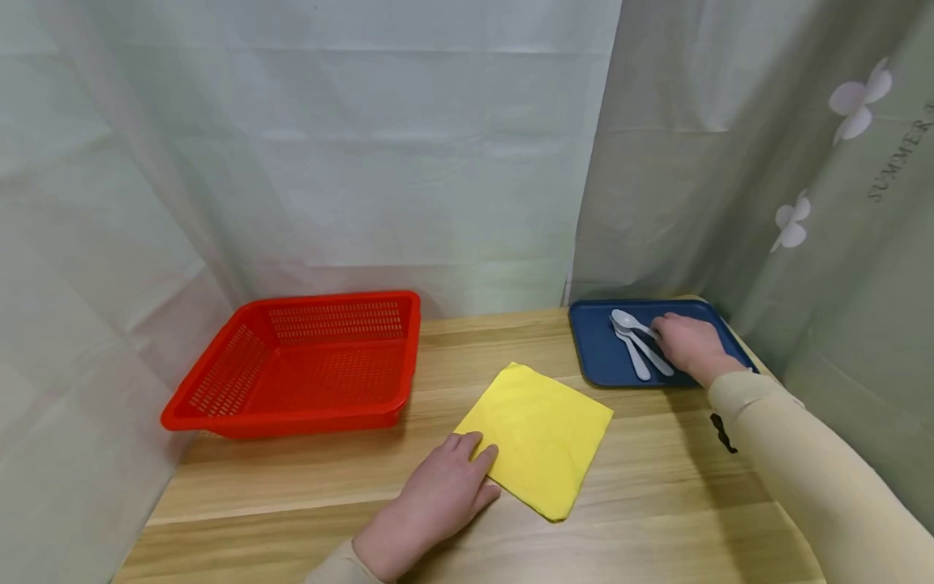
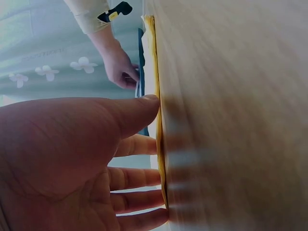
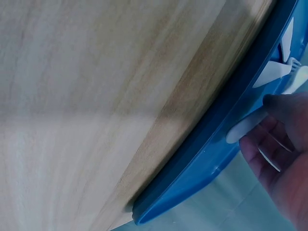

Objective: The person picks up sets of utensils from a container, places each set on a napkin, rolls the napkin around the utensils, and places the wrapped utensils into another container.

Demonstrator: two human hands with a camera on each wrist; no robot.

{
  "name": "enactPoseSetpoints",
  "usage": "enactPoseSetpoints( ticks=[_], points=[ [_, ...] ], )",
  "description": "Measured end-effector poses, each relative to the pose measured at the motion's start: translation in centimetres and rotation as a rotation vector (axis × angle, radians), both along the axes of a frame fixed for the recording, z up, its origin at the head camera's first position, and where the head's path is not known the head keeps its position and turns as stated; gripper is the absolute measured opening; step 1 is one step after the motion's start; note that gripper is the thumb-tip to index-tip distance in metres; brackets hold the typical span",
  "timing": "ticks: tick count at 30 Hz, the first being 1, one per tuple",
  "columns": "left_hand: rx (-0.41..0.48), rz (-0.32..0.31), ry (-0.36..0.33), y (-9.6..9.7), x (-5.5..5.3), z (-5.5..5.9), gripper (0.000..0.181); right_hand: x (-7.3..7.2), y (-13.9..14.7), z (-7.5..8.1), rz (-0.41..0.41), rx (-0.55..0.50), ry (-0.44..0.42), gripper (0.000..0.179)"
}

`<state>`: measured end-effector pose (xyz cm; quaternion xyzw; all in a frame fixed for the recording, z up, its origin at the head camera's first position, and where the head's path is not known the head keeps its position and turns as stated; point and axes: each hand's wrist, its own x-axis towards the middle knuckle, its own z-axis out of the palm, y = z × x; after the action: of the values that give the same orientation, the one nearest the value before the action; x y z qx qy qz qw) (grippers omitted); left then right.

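Observation:
A folded yellow napkin (image 1: pixel 540 438) lies flat on the wooden table. My left hand (image 1: pixel 448 487) touches its near left edge with relaxed, spread fingers; in the left wrist view the thumb (image 2: pixel 139 113) and fingertips meet the napkin's edge (image 2: pixel 155 62). At the right, my right hand (image 1: pixel 689 345) reaches over the blue tray (image 1: pixel 601 361). It pinches the handle (image 3: pixel 245 126) of a white plastic spoon (image 1: pixel 623 317) between thumb and fingers. Other white plastic cutlery (image 1: pixel 645 353) lies beside that spoon on the tray, and fork tines (image 3: pixel 294 62) show in the right wrist view.
A red plastic basket (image 1: pixel 292 423) with slotted sides stands at the back left of the table (image 1: pixel 292 495). Pale curtains (image 1: pixel 409 162) hang behind and at both sides, close to the table's edges. A black strap end (image 1: pixel 722 434) hangs below my right sleeve.

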<state>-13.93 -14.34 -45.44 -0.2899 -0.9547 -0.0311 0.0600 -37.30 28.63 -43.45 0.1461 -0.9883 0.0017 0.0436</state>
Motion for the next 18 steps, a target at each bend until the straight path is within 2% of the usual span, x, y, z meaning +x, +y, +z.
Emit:
enactPoseSetpoints(
  ticks=[13,18],
  points=[
    [0.021,0.023,-0.026,0.4,0.3,0.3,0.051,1.2,-0.9,1.1,-0.058,-0.077,0.061,0.019],
    [0.002,0.026,0.005,0.4,0.4,0.1,0.051,2.1,-1.7,1.5,-0.064,-0.103,0.073,0.022]
  ],
)
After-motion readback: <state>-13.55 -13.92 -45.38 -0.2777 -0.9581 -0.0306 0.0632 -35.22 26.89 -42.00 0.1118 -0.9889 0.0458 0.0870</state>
